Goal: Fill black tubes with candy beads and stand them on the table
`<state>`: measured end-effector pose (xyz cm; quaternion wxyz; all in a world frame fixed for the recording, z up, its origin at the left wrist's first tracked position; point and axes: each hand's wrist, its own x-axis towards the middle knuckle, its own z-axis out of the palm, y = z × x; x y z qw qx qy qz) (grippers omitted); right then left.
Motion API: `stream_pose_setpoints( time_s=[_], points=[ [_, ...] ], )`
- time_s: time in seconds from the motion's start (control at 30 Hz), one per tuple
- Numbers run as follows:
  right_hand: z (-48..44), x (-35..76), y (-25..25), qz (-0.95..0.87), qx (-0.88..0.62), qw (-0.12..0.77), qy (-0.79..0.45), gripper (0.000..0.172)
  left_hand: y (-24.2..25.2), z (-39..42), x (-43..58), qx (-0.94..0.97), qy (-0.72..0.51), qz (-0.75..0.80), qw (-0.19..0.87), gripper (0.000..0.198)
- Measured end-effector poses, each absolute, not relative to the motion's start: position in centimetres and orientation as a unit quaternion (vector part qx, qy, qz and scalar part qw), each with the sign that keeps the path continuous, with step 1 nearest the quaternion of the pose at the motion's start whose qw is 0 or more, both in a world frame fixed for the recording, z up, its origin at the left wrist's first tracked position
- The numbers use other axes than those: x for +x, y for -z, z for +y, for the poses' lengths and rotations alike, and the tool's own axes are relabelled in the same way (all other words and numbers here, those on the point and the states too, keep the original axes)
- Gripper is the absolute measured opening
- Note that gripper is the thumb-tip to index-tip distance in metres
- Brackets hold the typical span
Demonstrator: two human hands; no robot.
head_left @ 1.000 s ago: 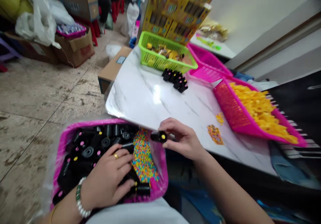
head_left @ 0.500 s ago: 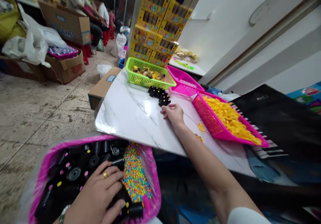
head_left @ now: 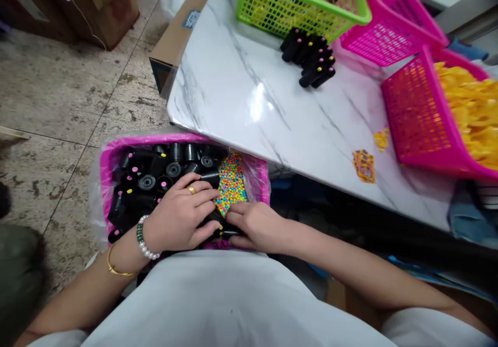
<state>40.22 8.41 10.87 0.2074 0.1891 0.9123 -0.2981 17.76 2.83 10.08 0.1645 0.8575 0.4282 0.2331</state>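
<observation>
A pink plastic-lined bin [head_left: 268, 181] sits against my body, holding many black cylinders [head_left: 147, 182], some with pink or yellow dots, and small multicoloured beads [head_left: 232, 181]. My left hand [head_left: 184, 213] lies over the cylinders, fingers stretched out and holding nothing visible. At the bin's right side, the bent fingers of my right hand [head_left: 257, 225] close around the end of a black cylinder [head_left: 230, 231] beside the beads; some fingertips are hidden. On the marble-patterned table [head_left: 233, 93], a cluster of black cylinders [head_left: 311, 59] stands bunched together.
A green basket [head_left: 272, 12] with yellow and brown pieces is at the table's back. To its right are a pink basket [head_left: 373, 43] and another pink basket [head_left: 412, 113] full of yellow parts. A patterned orange piece [head_left: 364, 165] lies nearby. A cardboard box [head_left: 179, 36] stands left of the table.
My right hand has come back from the cylinders on the table into the bin. My left hand stays over the bin. The view has tilted down.
</observation>
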Motion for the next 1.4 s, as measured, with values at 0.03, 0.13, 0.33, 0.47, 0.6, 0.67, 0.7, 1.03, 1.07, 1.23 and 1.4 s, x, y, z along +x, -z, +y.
stream_pose_setpoints(
  time_s=[0.03, 0.13, 0.33, 0.47, 0.6, 0.67, 0.7, 1.03, 1.07, 1.23, 1.4],
  points=[
    [8.3, 40.1, -10.8, 0.916, 0.175, 0.215, 0.29, 0.028, -10.1, 2.8, 17.8, 0.857, -0.234, 0.429, 0.163, 0.02],
    [9.0, 40.5, -10.8, 0.929, 0.158, 0.197, 0.271, 0.025, -10.1, 2.7, 17.8, 0.855, -0.238, 0.432, 0.161, 0.019],
    [12.2, 41.6, -8.9, 0.972, 0.186, 0.071, 0.122, 0.023, -10.0, 2.7, 17.7, 0.854, -0.243, 0.431, 0.162, 0.021],
    [12.2, 40.6, -7.5, 0.987, 0.117, 0.085, 0.077, 0.026, -9.9, 2.7, 17.7, 0.854, -0.247, 0.429, 0.161, 0.021],
    [11.5, 39.9, -7.1, 0.985, 0.063, 0.096, 0.129, 0.023, -9.8, 2.6, 17.7, 0.851, -0.252, 0.432, 0.16, 0.021],
    [11.7, 40.2, -7.5, 0.975, 0.082, 0.072, 0.191, 0.015, -9.8, 2.5, 17.7, 0.85, -0.254, 0.432, 0.161, 0.021],
    [12.0, 40.5, -7.9, 0.967, 0.103, 0.047, 0.226, 0.011, -9.7, 2.5, 17.7, 0.85, -0.255, 0.432, 0.161, 0.021],
    [14.3, 43.0, -12.4, 0.828, 0.205, -0.165, 0.495, 0.029, -9.4, 2.2, 17.9, 0.835, -0.279, 0.44, 0.178, 0.017],
    [14.5, 43.0, -12.5, 0.814, 0.217, -0.185, 0.507, 0.026, -9.5, 2.2, 17.9, 0.832, -0.285, 0.442, 0.178, 0.016],
    [18.8, 42.6, -13.1, 0.781, 0.395, -0.346, 0.337, 0.021, -10.3, 2.6, 18.1, 0.83, -0.311, 0.442, 0.135, 0.011],
    [27.6, 41.8, -12.5, 0.695, 0.587, -0.362, 0.204, 0.027, -10.7, 2.9, 18.0, 0.847, -0.307, 0.426, 0.079, 0.013]
  ],
)
